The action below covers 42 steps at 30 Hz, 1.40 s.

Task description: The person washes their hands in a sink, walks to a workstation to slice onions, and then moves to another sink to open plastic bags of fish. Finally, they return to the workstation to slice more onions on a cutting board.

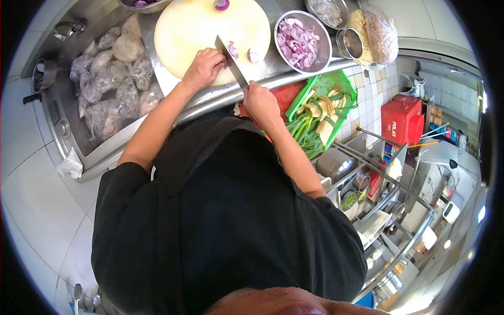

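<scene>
A kitchen knife (232, 63) stands over the round, pale cutting board (184, 26), its blade slanting up and to the left. My right hand (261, 105) is wrapped around its handle at the board's near edge. Beside the blade, my left hand (205, 68) rests on the board with curled fingers; whatever lies under them is hidden. Just right of the blade are cut red onion pieces (253, 55). Another red onion piece (221, 4) sits at the far side of the board.
Sliced red onion fills a colander (324, 47) to the right. The sink (94, 149) at left holds several knotted plastic bags (127, 48). A green basket (346, 84) of leafy vegetables stands below the counter edge, near metal racks (404, 184) and a red box (401, 119).
</scene>
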Each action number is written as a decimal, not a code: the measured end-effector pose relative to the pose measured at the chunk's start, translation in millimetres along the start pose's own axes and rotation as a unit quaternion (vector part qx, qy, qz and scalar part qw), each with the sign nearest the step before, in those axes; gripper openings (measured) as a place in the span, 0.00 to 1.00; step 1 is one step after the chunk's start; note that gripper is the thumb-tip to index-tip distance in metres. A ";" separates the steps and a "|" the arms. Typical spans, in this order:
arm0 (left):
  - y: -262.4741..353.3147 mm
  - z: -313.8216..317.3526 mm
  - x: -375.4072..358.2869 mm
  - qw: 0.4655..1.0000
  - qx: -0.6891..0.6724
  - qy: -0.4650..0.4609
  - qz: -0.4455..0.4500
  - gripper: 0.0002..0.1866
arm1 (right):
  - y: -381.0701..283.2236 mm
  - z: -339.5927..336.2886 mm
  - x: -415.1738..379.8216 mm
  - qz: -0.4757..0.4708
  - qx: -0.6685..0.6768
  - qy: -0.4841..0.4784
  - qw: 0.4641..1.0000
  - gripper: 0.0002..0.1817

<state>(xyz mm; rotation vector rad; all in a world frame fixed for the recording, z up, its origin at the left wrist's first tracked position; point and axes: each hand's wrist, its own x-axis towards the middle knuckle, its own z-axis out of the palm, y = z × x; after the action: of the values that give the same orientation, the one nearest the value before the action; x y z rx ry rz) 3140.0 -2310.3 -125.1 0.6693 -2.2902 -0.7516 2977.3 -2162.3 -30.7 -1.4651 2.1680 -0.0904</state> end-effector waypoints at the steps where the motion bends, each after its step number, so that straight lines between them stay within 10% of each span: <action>1: 0.3 0.2 -0.4 1.000 -0.002 -0.002 -0.006 0.08 | -1.5 -6.7 -1.4 0.000 -0.001 0.002 1.000 0.14; 23: 4.1 -2.8 13.3 0.999 0.038 0.015 -0.006 0.05 | 5.3 -25.0 14.2 -0.024 0.053 -0.011 0.998 0.16; 27: 70.3 -23.7 52.5 0.989 0.026 0.142 -0.022 0.06 | 7.9 -16.5 2.6 -0.017 0.096 -0.007 0.995 0.17; 30: 85.2 3.3 80.4 0.993 0.078 -0.090 -0.003 0.06 | 7.5 -5.9 -0.4 -0.015 0.100 -0.062 0.993 0.18; 33: 53.4 54.6 86.5 0.973 0.189 -0.130 0.008 0.07 | 9.1 -8.8 0.3 -0.003 0.107 -0.093 0.990 0.20; 42: 31.4 38.3 115.0 0.953 -0.116 -0.028 -0.277 0.11 | 24.2 -19.6 21.1 0.004 0.117 -0.133 0.984 0.20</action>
<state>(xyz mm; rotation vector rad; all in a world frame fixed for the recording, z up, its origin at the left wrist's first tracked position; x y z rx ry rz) 3027.9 -2346.6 -82.8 1.2074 -2.0236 -1.2885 2942.1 -2175.4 -29.8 -1.2588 1.8784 -0.1330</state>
